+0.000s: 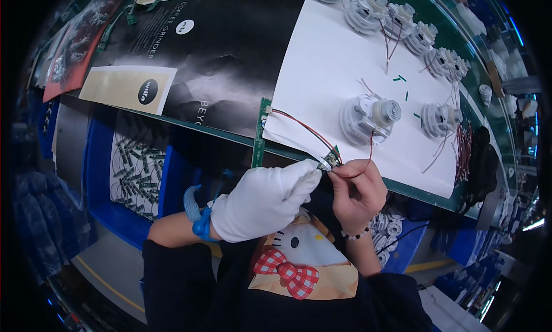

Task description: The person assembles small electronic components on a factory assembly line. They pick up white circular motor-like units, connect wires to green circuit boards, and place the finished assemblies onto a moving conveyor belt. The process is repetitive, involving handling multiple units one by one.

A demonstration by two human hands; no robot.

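My left hand (259, 202), in a white glove with a blue strap at the wrist, pinches a small green circuit board (332, 158). From it a red and dark wire pair (306, 127) arcs to a white plug on a long, narrow green circuit board (259, 137), which stretches over the table's front edge. My bare right hand (361, 195) closes thumb and finger on a thin wire (371, 153) right beside the small board. That wire leads up to a whitish motor unit (370, 118) standing on the white sheet. My fingertips hide the wire's end.
More motor units (397, 21) line the far right of the white sheet (322, 61), with one (441, 120) nearer. Black printed paper (230, 38) covers the table's left. Below it, a blue bin (164, 182) holds wired circuit boards. White round parts (386, 234) lie below right.
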